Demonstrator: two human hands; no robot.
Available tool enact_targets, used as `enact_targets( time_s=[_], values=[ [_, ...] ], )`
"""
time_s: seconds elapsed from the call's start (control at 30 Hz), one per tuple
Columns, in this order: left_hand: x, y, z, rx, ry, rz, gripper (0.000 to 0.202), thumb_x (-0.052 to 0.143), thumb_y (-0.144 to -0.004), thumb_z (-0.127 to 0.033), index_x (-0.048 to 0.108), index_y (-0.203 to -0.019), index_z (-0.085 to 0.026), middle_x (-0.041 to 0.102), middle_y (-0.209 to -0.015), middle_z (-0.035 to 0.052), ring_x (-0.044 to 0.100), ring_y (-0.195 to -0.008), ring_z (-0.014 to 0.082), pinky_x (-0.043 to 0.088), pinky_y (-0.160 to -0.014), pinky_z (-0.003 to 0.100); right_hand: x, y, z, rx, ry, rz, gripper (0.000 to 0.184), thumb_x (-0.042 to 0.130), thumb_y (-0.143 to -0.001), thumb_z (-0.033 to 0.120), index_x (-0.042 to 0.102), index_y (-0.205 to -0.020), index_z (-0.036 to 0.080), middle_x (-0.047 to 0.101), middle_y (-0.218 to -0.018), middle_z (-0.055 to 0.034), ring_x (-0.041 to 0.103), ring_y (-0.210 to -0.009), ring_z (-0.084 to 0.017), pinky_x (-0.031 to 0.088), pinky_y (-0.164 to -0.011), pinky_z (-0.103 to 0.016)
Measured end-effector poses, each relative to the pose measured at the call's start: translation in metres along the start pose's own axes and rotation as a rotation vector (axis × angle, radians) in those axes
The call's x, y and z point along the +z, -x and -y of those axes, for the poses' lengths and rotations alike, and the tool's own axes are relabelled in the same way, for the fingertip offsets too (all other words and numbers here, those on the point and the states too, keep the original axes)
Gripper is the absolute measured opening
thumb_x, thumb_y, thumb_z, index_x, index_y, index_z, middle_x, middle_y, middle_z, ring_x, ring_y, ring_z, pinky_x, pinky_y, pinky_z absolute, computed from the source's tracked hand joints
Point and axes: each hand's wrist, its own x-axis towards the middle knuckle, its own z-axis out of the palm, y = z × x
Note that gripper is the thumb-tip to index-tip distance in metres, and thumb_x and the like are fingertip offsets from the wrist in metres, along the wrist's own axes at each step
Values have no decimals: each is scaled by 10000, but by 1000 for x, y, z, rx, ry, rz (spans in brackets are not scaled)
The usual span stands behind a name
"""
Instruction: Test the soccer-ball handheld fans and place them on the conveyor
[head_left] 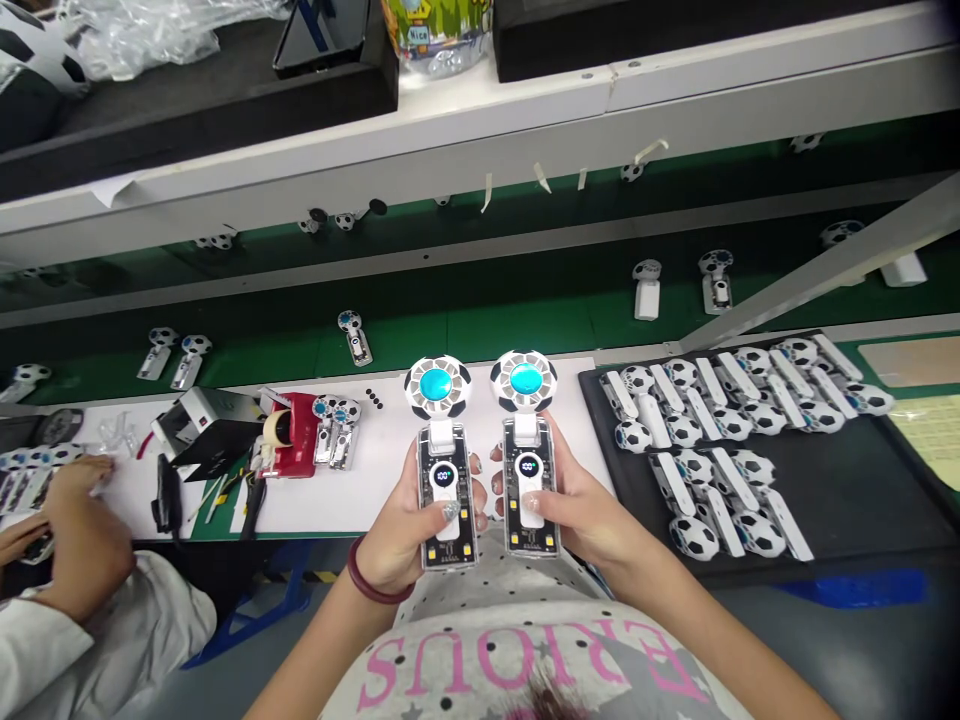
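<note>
In my left hand (405,525) is a handheld fan (442,460) with a soccer-ball patterned head, a turquoise centre and a clear body. My right hand (574,505) is wrapped round a matching fan (528,455). Both stand side by side, heads away from me, and their small round displays read 100. Each thumb rests on the white strip below the display. The fingers behind the bodies are partly hidden. Two more fans (335,432) lie to the left on the white work surface (375,510).
On the right, a black tray (847,500) carries rows of similar fans. Left are a red tape dispenser (300,435), a black box (214,425) and hand tools. Several fans lie on the green belt (465,335). A co-worker's arm (90,530) is at far left. A shelf (525,110) overhangs the back.
</note>
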Motion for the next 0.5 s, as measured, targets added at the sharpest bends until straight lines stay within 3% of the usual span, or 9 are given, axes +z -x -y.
enact_targets(
  time_s=[0.27, 0.37, 0.43, 0.5],
  values=[
    [-3, 4, 1, 95, 3, 84, 441, 667, -671, -220, 415, -1029, -269, 464, -983, 26, 503, -722, 140, 421, -607, 302, 8, 3, -1, 3, -1, -33, 721, 643, -697, 139, 273, -1277, 356, 573, -1008, -8, 597, -841, -166, 493, -717, -313],
    [0, 6, 1, 99, 5, 95, 461, 679, -661, -218, 413, -1033, -276, 459, -978, 28, 502, -713, 144, 417, -594, 301, 6, 5, -3, 14, 24, -36, 757, 650, -701, 164, 226, -1294, 366, 547, -1022, -16, 588, -845, -170, 487, -724, -325],
    [2, 7, -1, 126, 18, 113, 420, 674, -659, -228, 448, -1010, -272, 465, -963, 26, 493, -686, 130, 411, -574, 284, 1, 7, -4, 0, 70, -7, 772, 648, -714, 180, 190, -1303, 378, 525, -1055, -26, 577, -862, -173, 483, -726, -336],
    [1, 8, -6, 194, 57, 147, 345, 662, -657, -286, 504, -961, -254, 482, -916, 22, 475, -635, 110, 400, -536, 256, -6, 9, 0, -45, 157, 56, 697, 665, -709, 211, 278, -1273, 349, 511, -1085, -43, 562, -895, -188, 475, -749, -360]
  ],
)
